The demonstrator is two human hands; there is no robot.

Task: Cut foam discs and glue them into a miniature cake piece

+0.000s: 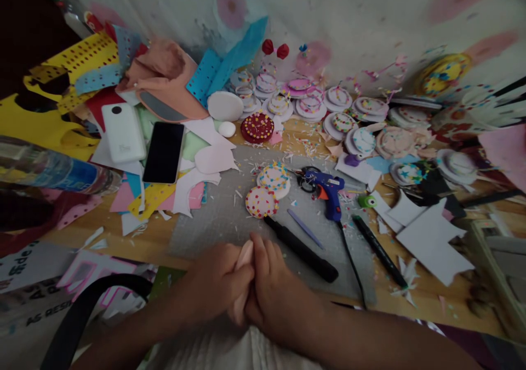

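On my feed both hands are together over the near edge of the grey mat point(205, 211). Pale pink piece point(245, 255) is between them, seen nearly edge-on; I read it as thin and flat, full outline hidden by fingers. Left hand point(219, 275): fingers curled, thumb and forefinger clamped on the piece. Right hand point(274, 289): fingers drawn together, cupped against its right side; fingertip contact I can't make out. Key relation: the piece's visible long axis runs away from the body, far end leaning slightly right, so left has one side, right the other. Neither hand is nearer, both touch it. Straight beyond the fingertips, near but apart, sits the pink dotted disc point(262, 202), right fingertips closest; the white disc with blue and yellow beads point(273, 179) is behind it, just to the right. Black pen-like tool point(302, 249) lies right of the right hand, axis slanting from near the pink disc back toward the body. Glue gun point(329, 192) is farther right, cord point(352, 263) trailing nearward.
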